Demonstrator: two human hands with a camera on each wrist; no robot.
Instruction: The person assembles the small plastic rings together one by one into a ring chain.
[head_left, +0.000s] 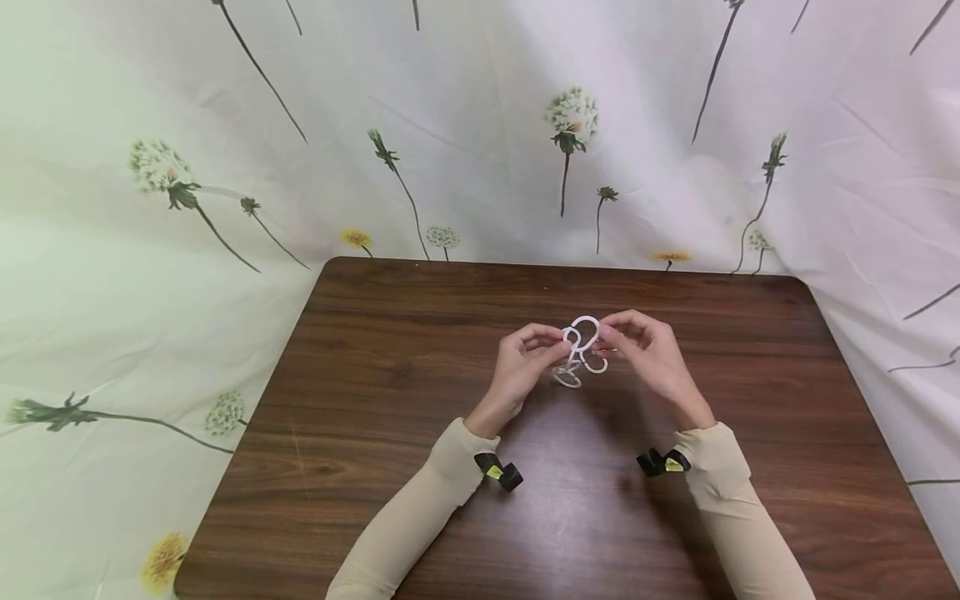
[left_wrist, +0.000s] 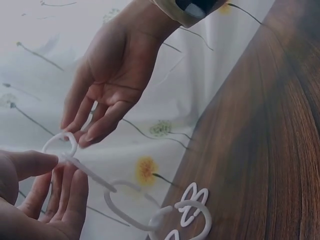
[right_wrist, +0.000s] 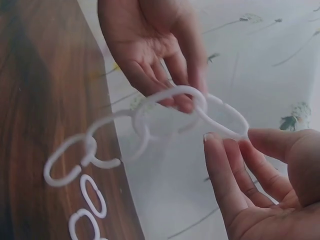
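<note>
Several white plastic C-shaped links hang together as a chain between the two hands, above the wooden table. My left hand pinches one link between thumb and fingers. From the other side, my right hand pinches the neighbouring link between thumb and fingertips. In the right wrist view these two links loop through each other, and the right thumb presses on the end link. Lower links dangle below, some with visible gaps in their loops.
The dark wooden table has rounded corners and lies under both forearms. Behind it and at its sides hangs a white cloth printed with dandelions. Black straps with small cameras sit at the cuffs of the beige sleeves.
</note>
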